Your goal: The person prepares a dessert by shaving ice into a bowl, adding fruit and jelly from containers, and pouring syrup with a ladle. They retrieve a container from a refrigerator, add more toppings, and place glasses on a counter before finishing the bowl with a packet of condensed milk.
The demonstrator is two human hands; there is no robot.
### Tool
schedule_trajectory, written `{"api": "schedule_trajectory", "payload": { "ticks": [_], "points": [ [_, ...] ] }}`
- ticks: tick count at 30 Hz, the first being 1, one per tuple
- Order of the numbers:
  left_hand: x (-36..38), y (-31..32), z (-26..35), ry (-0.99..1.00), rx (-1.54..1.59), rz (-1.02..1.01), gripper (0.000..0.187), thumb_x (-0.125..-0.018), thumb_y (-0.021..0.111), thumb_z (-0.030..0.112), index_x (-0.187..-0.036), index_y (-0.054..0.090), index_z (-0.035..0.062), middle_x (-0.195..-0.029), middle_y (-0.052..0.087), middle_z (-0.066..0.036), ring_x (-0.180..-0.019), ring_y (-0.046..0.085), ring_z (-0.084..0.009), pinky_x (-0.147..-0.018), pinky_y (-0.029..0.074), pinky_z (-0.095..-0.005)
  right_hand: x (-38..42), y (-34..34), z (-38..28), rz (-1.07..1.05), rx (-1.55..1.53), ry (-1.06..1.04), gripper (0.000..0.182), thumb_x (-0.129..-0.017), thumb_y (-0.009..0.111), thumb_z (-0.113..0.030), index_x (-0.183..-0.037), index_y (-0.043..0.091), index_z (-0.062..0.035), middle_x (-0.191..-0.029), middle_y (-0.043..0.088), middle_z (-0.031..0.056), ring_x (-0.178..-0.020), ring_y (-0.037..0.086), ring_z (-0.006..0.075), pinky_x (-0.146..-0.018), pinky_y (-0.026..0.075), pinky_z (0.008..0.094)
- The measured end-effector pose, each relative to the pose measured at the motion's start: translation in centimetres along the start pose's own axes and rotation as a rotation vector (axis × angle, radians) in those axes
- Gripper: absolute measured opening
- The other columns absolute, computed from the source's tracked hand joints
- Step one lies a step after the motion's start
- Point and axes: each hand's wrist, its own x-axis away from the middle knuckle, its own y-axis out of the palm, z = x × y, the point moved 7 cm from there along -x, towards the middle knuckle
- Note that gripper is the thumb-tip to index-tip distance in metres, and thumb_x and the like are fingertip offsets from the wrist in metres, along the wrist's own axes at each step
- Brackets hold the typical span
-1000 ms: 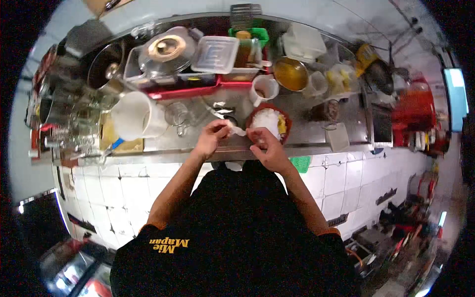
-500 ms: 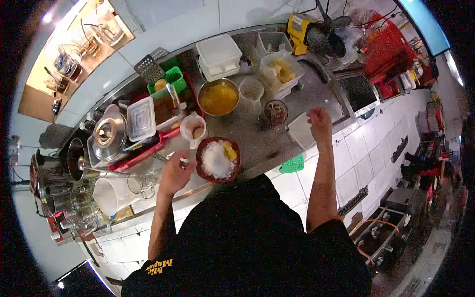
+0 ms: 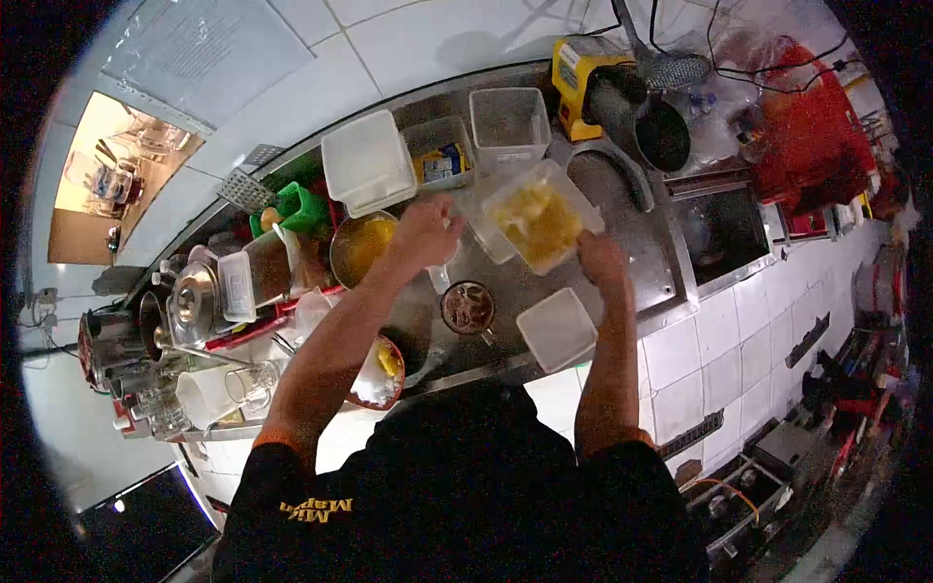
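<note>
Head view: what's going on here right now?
A person is handling a clear tub of yellow food: the right hand has it by its right side. The left hand is just left of it, over the counter; whether it touches anything is unclear. Nearer the person are a mug with dark contents and a pale square lid or tray. A red-rimmed bowl holds white and yellow contents.

Container [image 3: 542,216] — behind lid [image 3: 557,330] (mug [image 3: 467,307] left)
</note>
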Motion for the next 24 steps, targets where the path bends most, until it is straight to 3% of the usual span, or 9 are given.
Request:
{"api": "schedule_trajectory", "payload": {
  "ticks": [3,5,7,10,12,13,17,20,24],
  "points": [
    [-3.9,1.1,1.0,0.227,-0.505,0.265,0.045,-0.083,0.065,0.032,-0.113,0.056,0.0003,-0.100,0.065,-0.019,-0.095,0.062,-0.0367,-0.083,0.050,-0.0448,5.0,-1.6,4.6,-0.218,-0.343,0.075,0.026,-0.088,0.046,-0.022,-0.074,0.057,-0.0032,-0.068,0.061,0.0143,-0.058,0.060,0.0275,-0.052,0.044,0.0424],
    [-6.7,4.2,-0.6,0.015,-0.571,-0.209,0.062,-0.079,0.071,0.035,-0.122,0.048,-0.0028,-0.110,0.060,-0.024,-0.104,0.058,-0.0398,-0.092,0.047,-0.0458,7.6,-1.6,8.2,-0.024,-0.113,-0.201,0.023,-0.087,0.051,-0.022,-0.070,0.054,-0.0066,-0.060,0.055,0.0092,-0.051,0.054,0.0189,-0.046,0.040,0.0368],
    [-9.3,6.1,-4.4,0.103,-0.462,-0.191,0.066,-0.075,0.074,0.037,-0.122,0.048,-0.0028,-0.109,0.060,-0.024,-0.103,0.059,-0.0390,-0.091,0.047,-0.0450,9.8,0.2,9.4,0.159,0.122,-0.435,0.024,-0.086,0.054,-0.021,-0.065,0.052,-0.0079,-0.054,0.050,0.0052,-0.048,0.050,0.0131,-0.043,0.037,0.0337],
    [-10.9,6.7,-5.5,0.072,-0.395,-0.210,0.070,-0.064,0.082,0.042,-0.110,0.055,-0.0020,-0.102,0.063,-0.022,-0.095,0.062,-0.0346,-0.082,0.050,-0.0431,12.0,4.6,12.3,0.003,0.215,-0.208,0.032,-0.088,0.057,-0.026,-0.063,0.052,-0.0051,-0.052,0.050,0.0074,-0.049,0.052,0.0192,-0.047,0.039,0.0398],
    [-11.6,7.6,-8.2,-0.155,-0.169,-0.385,0.064,-0.060,0.084,0.043,-0.098,0.059,-0.0020,-0.096,0.064,-0.020,-0.086,0.063,-0.0319,-0.073,0.050,-0.0421,12.5,8.1,15.8,-0.241,-0.490,0.453,0.042,-0.091,0.056,-0.037,-0.071,0.059,-0.0003,-0.063,0.061,0.0146,-0.063,0.061,0.0293,-0.056,0.043,0.0459],
    [-11.3,6.6,-5.9,-0.069,-0.292,-0.339,0.060,-0.060,0.084,0.044,-0.091,0.059,-0.0017,-0.087,0.064,-0.019,-0.079,0.063,-0.0310,-0.068,0.049,-0.0414,11.9,3.6,12.2,-0.166,-0.587,0.442,0.056,-0.092,0.050,-0.049,-0.081,0.064,0.0037,-0.076,0.066,0.0235,-0.076,0.065,0.0393,-0.062,0.045,0.0496],
    [-11.2,6.7,-7.1,-0.104,-0.277,-0.276,0.060,-0.061,0.083,0.044,-0.093,0.059,-0.0015,-0.080,0.064,-0.017,-0.077,0.063,-0.0299,-0.068,0.049,-0.0407,9.6,0.1,8.2,-0.295,-0.419,0.427,0.063,-0.092,0.047,-0.054,-0.088,0.065,0.0061,-0.085,0.065,0.0291,-0.086,0.065,0.0433,-0.069,0.047,0.0504],
    [-10.3,5.1,-5.1,-0.189,-0.241,-0.195,0.061,-0.063,0.083,0.044,-0.094,0.059,-0.0018,-0.079,0.063,-0.016,-0.078,0.063,-0.0295,-0.069,0.049,-0.0411,7.5,-6.5,4.1,-0.430,-0.088,0.654,0.065,-0.091,0.047,-0.055,-0.088,0.065,0.0068,-0.088,0.062,0.0333,-0.093,0.062,0.0450,-0.076,0.048,0.0505],
    [-10.8,5.1,-5.2,-0.149,-0.359,-0.238,0.069,-0.065,0.081,0.046,-0.103,0.055,-0.0056,-0.098,0.062,-0.020,-0.094,0.061,-0.0316,-0.080,0.049,-0.0410,1.5,-8.1,-2.4,-0.128,-0.290,0.151,0.051,-0.088,0.055,-0.048,-0.087,0.064,0.0024,-0.085,0.065,0.0261,-0.083,0.063,0.0435,-0.074,0.050,0.0501]
  ]
}}
